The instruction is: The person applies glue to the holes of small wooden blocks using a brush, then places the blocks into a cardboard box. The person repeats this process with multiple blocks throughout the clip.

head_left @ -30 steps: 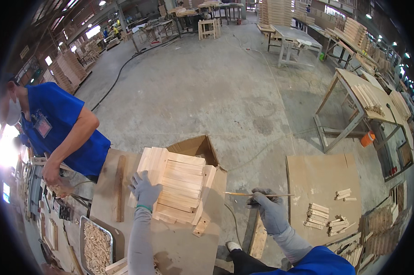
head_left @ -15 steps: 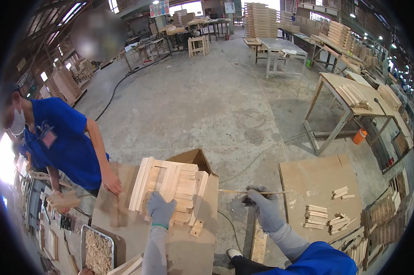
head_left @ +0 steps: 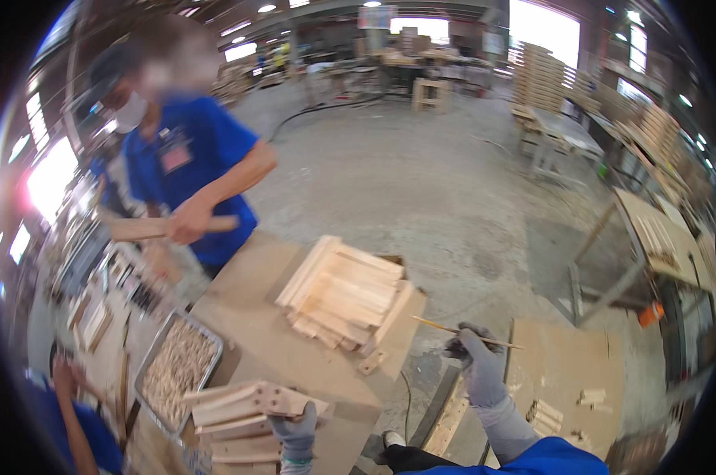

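Note:
My left hand point(head_left: 296, 434), in a grey glove, is closed on the end of a curved wooden piece point(head_left: 271, 400) with drilled holes. That piece lies on a stack of similar pale pieces at the bench's near end. My right hand point(head_left: 477, 360), also gloved and dark at the fingertips, grips a thin wooden stick point(head_left: 433, 324) that pokes out on both sides. The stick's tip is too small to make out. Farther along the cardboard-covered bench point(head_left: 243, 277) sits a pile of flat wooden slats point(head_left: 350, 285), apart from both hands.
A metal tray point(head_left: 176, 372) of small wooden dowels stands left of the stack. Across the bench a co-worker in blue point(head_left: 192, 150) holds a wooden board point(head_left: 144, 229). Another person's arm point(head_left: 73, 404) shows at lower left. Cardboard point(head_left: 568, 372) with small wooden pieces lies at right.
My left hand has left the slat pile and come nearer, onto the stack of curved pieces. My right hand still holds the stick. The co-worker has lifted a board. The view has swung left.

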Demonstrator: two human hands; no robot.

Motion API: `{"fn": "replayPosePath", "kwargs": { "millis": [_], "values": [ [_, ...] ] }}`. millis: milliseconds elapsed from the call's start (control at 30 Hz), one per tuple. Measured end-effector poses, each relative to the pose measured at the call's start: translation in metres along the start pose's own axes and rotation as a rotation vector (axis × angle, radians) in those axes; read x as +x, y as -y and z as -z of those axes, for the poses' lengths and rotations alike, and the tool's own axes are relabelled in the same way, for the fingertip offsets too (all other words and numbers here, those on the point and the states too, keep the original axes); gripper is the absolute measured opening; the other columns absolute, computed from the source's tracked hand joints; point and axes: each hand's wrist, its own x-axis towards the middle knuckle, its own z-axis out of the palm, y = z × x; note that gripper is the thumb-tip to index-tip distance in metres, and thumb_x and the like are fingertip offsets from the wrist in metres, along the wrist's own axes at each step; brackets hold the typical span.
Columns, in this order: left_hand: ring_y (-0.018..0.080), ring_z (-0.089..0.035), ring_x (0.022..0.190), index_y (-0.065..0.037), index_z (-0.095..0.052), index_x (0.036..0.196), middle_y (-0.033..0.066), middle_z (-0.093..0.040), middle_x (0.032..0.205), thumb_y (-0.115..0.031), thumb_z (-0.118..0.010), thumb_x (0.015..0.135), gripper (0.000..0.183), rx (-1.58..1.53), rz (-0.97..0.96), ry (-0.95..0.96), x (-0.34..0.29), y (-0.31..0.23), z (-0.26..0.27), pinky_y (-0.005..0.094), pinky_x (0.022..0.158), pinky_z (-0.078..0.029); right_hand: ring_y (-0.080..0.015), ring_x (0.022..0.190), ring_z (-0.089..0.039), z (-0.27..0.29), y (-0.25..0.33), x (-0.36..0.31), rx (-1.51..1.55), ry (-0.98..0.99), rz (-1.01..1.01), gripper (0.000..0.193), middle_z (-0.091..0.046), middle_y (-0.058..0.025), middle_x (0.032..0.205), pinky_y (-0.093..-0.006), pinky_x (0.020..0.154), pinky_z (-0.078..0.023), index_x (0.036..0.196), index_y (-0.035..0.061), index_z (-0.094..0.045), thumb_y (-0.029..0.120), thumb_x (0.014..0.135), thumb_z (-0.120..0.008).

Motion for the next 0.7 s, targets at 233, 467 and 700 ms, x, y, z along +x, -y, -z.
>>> {"fn": "replayPosePath", "kwargs": {
  "millis": [233,467,700],
  "values": [
    [0.0213,-0.062,0.094,0.002,-0.047,0.12,0.0117,-0.06,0.106,-0.006,-0.08,0.065,0.065,-0.275,0.24,0.026,-0.013,-0.05,0.022,0.0333,0.081,-0.052,-0.0175,0.074,-0.065,-0.032,-0.013,-0.034,-0.014,0.168,-0.019,0.018,-0.065,-0.0092,0.086,-0.0312,0.066,-0.057,0.107,-0.0034,-0.06,0.005,0.092,-0.057],
    [0.0233,-0.064,0.093,0.004,-0.052,0.114,0.0143,-0.061,0.105,-0.005,-0.08,0.065,0.057,-0.402,0.244,-0.021,-0.002,-0.124,0.173,0.0348,0.079,-0.054,-0.0185,0.074,-0.065,-0.098,-0.04,-0.105,-0.077,0.41,-0.108,0.021,-0.064,-0.012,0.085,-0.0301,0.067,-0.058,0.11,-0.0053,-0.058,0.003,0.09,-0.058],
    [0.0342,-0.061,0.1,0.0,-0.044,0.12,0.019,-0.059,0.109,-0.016,-0.085,0.064,0.071,-0.428,0.23,-0.387,-0.061,-0.167,0.356,0.0439,0.083,-0.053,-0.0171,0.075,-0.065,-0.169,-0.092,-0.219,-0.112,0.852,-0.332,0.018,-0.064,-0.0125,0.085,-0.0302,0.069,-0.058,0.105,-0.0072,-0.06,0.002,0.089,-0.058]
  ]
}}
